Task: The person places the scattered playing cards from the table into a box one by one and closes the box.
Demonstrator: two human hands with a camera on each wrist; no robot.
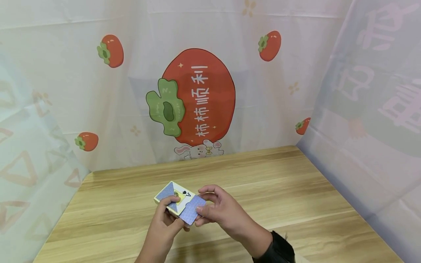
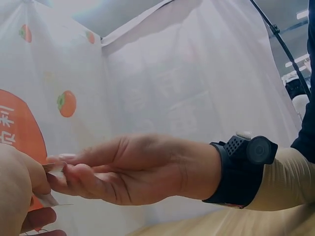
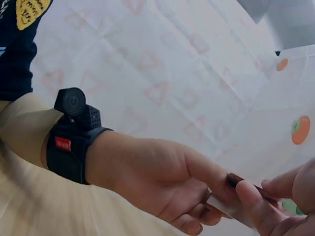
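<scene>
A playing card box (image 1: 163,192) with blue checkered corners and an ace of spades on its face is tilted above the table. Blue-patterned playing cards (image 1: 190,212) stick out of its near right end; how many cannot be told. My left hand (image 1: 161,223) grips the box, one finger lying across its face. The thumb and fingers of my right hand (image 1: 227,215) pinch the far edge of the cards. In the left wrist view, the right hand (image 2: 142,169) meets the cards' thin edge. The right wrist view has the left hand (image 3: 152,177) around the box, mostly hidden by fingers.
Below the hands lies a wood-grain table (image 1: 279,190). A white curtain (image 1: 131,22) printed with red fruit rises behind it, and more fabric hangs along both sides. The wrists wear black bands with small cameras (image 2: 258,150).
</scene>
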